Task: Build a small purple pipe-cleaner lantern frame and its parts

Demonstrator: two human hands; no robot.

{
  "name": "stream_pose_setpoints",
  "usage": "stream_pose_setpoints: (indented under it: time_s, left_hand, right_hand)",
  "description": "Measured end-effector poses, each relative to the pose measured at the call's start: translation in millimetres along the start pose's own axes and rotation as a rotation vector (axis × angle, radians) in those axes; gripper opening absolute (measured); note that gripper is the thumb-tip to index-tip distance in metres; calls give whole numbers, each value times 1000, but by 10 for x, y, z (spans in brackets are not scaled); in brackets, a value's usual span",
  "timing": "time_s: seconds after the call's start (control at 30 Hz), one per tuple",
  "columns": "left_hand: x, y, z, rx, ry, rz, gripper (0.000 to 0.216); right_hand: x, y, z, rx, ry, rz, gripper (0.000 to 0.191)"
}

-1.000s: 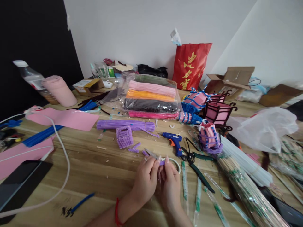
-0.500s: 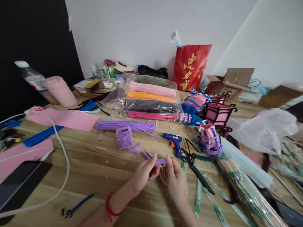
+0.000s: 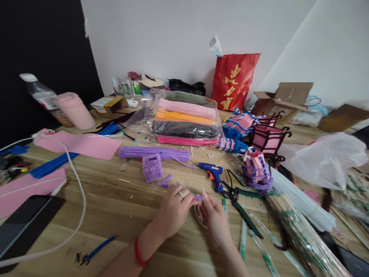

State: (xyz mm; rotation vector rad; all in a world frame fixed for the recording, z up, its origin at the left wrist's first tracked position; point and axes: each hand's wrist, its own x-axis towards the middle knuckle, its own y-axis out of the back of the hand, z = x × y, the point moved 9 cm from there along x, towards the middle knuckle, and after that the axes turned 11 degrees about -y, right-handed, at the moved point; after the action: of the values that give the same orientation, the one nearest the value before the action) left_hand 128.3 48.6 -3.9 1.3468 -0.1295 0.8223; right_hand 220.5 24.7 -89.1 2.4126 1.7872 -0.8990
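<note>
A short purple pipe cleaner piece (image 3: 197,198) spans the gap between my two hands. My left hand (image 3: 174,207), back turned up and a ring on one finger, is closed on its left end. Thumb and fingers of my right hand (image 3: 213,213) pinch the right end. Beneath the hands, a pale curved loop (image 3: 199,217) shows in part, perhaps a scissors handle. Short folded purple pieces (image 3: 165,181) lie just beyond my left hand. Behind them stands a square purple pipe cleaner form (image 3: 152,168), close to a bundle of purple pipe cleaners (image 3: 155,154).
A blue glue gun (image 3: 212,175) and green-handled cutters (image 3: 242,209) lie right of my hands. Pink lantern shapes (image 3: 258,171) and bundled sticks (image 3: 302,227) fill the right side. Bagged pipe cleaners (image 3: 186,119) lie behind. A white cable (image 3: 82,192) curves along the left.
My left hand has rolled over, so its back now faces up and covers more of the purple piece. The pointed blade visible beside it before is now mostly hidden. My right hand stays nearly in place.
</note>
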Motion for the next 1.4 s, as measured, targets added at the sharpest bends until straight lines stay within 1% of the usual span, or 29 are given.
stream_pose_setpoints:
  time_s: [0.07, 0.13, 0.27, 0.4, 0.5, 0.6, 0.7, 0.8, 0.9, 1.0, 1.07, 1.13, 1.2, 1.27, 1.3, 1.4]
  left_hand:
    - [2, 3, 42, 100, -65, -19, 25]
    - [0, 3, 61, 144, -98, -26, 21]
    - [-3, -12, 81, 153, -121, -30, 16]
    - [-9, -36, 130, 161, -165, -36, 12]
    - [-18, -77, 161, 153, -198, -69, 10]
    - [-18, -71, 155, 134, -189, -72, 9]
    - [-9, -44, 127, 110, -155, -63, 9]
    - [2, -40, 94, 73, -122, -63, 15]
    - [7, -9, 35, 41, -76, -22, 17]
    - [-1, 54, -46, 46, -42, 35, 17]
    - [-23, 95, -144, 89, 4, 61, 17]
    - [-63, 95, -296, 146, 97, 41, 17]
    - [-117, 50, -462, 169, 213, -18, 19]
    - [-157, 21, -574, 134, 299, -44, 23]
    - [-161, 27, -598, 92, 317, -32, 26]
    - [-130, 161, -616, -108, 301, 82, 41]
  right_hand:
    - [22, 17, 52, 39, -31, -24, 42]
    - [23, 19, 67, 46, -44, -44, 44]
    - [3, -19, 74, 57, -93, -109, 45]
    - [-3, 15, 137, 57, -222, -141, 44]
    - [-19, 67, 157, 9, -297, -139, 46]
    - [-51, 75, 85, -45, -277, -138, 46]
    - [-82, 25, -9, -57, -211, -155, 44]
    - [-80, -18, -56, -50, -153, -159, 47]
    - [-44, 17, -77, -119, -112, -104, 50]
    - [-7, 171, -150, -171, -65, 18, 54]
    - [4, 298, -220, -165, -32, 99, 53]
    - [4, 390, -291, -188, 15, 160, 49]
    - [-6, 438, -353, -264, 75, 222, 48]
    - [-21, 439, -387, -366, 131, 281, 48]
    - [-28, 426, -399, -415, 159, 304, 48]
    - [-54, 371, -426, -542, 238, 347, 48]
